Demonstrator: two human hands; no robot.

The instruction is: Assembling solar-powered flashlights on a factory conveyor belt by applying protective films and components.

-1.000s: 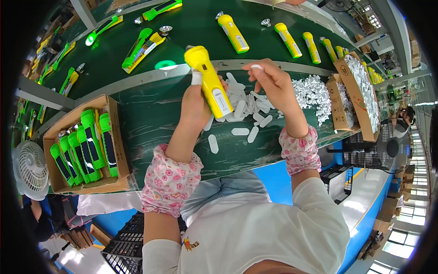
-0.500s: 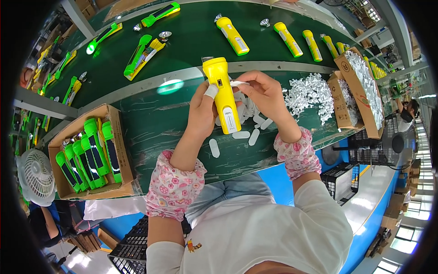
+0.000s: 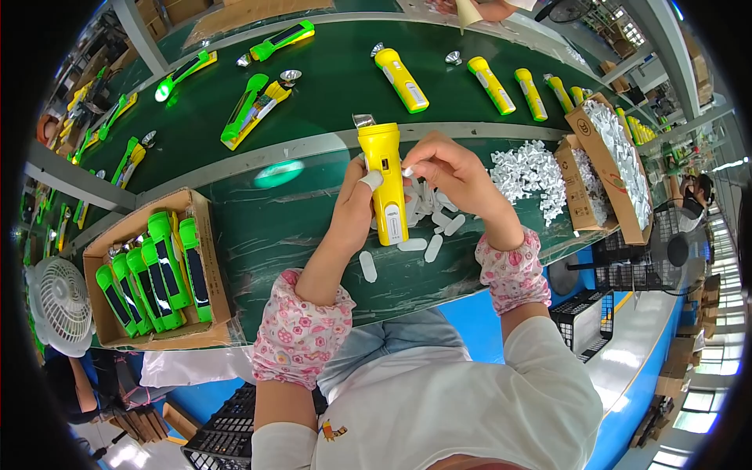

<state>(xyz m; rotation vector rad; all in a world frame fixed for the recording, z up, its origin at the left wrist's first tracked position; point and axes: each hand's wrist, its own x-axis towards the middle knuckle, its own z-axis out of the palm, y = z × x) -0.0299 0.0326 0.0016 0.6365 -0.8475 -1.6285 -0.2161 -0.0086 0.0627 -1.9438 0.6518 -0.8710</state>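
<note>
A yellow flashlight housing (image 3: pixel 391 205) stands tilted in my left hand (image 3: pixel 354 205), its wide head pointing away from me. My left fingers are wrapped round its side, and the thumb wears a white wrap. A small dark rectangular opening shows on its upper body, with a pale panel lower down. At the wide end sits a shiny reflector (image 3: pixel 363 121). My right hand (image 3: pixel 450 170) pinches a small white piece (image 3: pixel 407 171) close beside the opening; most of that piece is hidden by the fingers. Flat white oval pieces (image 3: pixel 368 266) lie on the bench below.
Small white plastic parts (image 3: pixel 529 176) are heaped at right, beside cartons (image 3: pixel 587 184) of more. A carton (image 3: pixel 213 258) of green flashlights stands left, near a white fan (image 3: pixel 66 294). Beyond the metal rail, a green conveyor (image 3: pixel 337 86) carries flashlights. Another person's hand (image 3: pixel 489 9) is at the far edge.
My right fingers have closed further over the white piece, of which less shows. The flashlight sits slightly lower in view. The other person's hand has come further into view with a pale cone-shaped thing.
</note>
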